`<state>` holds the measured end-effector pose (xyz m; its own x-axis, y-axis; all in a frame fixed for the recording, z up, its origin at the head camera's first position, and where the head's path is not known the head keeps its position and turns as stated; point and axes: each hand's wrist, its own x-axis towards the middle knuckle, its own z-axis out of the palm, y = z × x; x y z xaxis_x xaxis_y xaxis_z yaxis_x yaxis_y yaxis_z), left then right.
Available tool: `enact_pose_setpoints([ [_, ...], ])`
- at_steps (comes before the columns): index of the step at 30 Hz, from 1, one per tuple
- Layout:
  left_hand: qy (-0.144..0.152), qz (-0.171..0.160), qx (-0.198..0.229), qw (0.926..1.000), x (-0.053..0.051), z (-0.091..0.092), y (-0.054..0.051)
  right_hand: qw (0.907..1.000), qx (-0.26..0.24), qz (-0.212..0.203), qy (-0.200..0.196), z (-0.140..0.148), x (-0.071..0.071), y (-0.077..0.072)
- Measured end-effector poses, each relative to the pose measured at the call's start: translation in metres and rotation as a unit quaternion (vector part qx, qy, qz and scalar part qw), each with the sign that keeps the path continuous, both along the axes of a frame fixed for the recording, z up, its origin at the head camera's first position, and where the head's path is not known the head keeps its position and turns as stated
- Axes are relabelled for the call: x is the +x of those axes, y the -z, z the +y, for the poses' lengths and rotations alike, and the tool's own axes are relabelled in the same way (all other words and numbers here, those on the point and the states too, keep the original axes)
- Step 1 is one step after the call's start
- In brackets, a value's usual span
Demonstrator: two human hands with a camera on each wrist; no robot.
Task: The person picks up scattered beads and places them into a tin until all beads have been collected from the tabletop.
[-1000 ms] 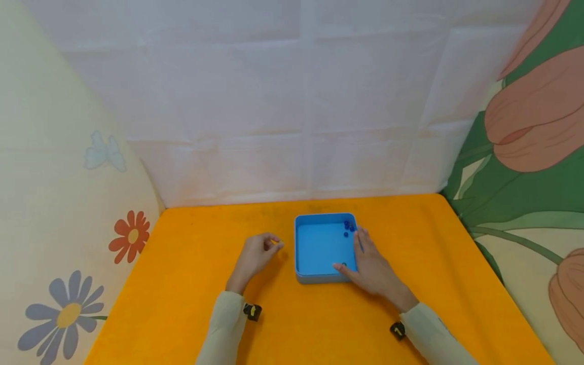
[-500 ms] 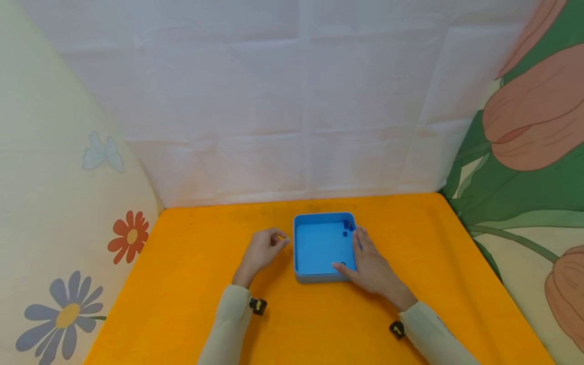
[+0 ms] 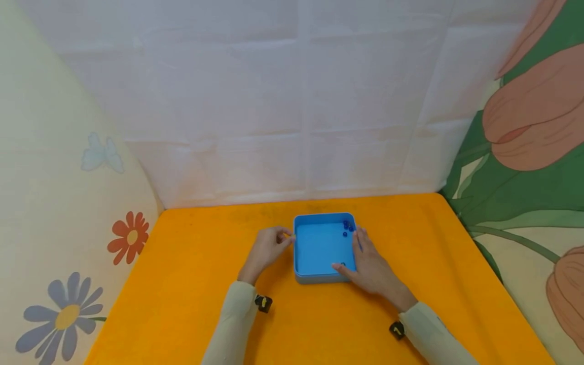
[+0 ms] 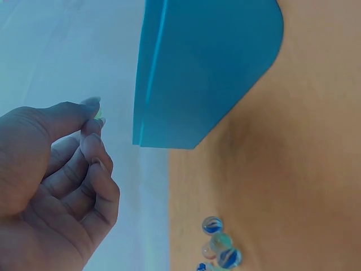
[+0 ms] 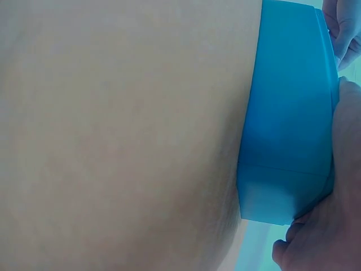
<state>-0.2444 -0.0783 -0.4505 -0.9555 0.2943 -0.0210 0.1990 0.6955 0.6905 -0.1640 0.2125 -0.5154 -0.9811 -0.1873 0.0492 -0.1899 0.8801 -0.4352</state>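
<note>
My left hand [image 3: 266, 248] is at the left rim of a square blue box [image 3: 319, 248]. In the left wrist view, its thumb and index finger pinch a small yellow-green marble [image 4: 98, 113], mostly hidden by the fingertips. My right hand [image 3: 376, 266] rests over the box's right rim, fingers stretched along that side and thumb reaching over the near right part. Several dark blue marbles [image 3: 345, 226] lie in the box's far right corner. A small dark-looking marble [image 3: 343, 263] shows beside the right thumb.
Several clear marbles with blue and green swirls [image 4: 221, 243] lie on the table left of the box; the head view does not show them. An orange cloth [image 3: 191, 294] covers the table. A white sheet [image 3: 237, 101] hangs behind, with flowered cloths at both sides.
My left hand has moved right, and slightly away from me, up to the box's left rim, keeping its pinch. The right hand and the box have stayed in place.
</note>
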Motion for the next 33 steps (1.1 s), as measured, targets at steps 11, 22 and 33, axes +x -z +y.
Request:
enact_pose_setpoints([
  [11, 0.048, 0.023, -0.034, 0.9980, -0.010, 0.017, 0.002, 1.0000, -0.003, -0.002, 0.008, 0.000, 0.001, 0.001],
  [22, 0.060, 0.024, -0.033, 0.9974, -0.018, 0.033, -0.001, 0.9999, -0.001, -0.004, 0.011, -0.001, 0.000, 0.001],
  [33, 0.068, 0.028, -0.029, 0.9969, -0.026, 0.046, 0.001, 1.0000, -0.003, -0.003, 0.007, -0.001, 0.000, 0.000],
])
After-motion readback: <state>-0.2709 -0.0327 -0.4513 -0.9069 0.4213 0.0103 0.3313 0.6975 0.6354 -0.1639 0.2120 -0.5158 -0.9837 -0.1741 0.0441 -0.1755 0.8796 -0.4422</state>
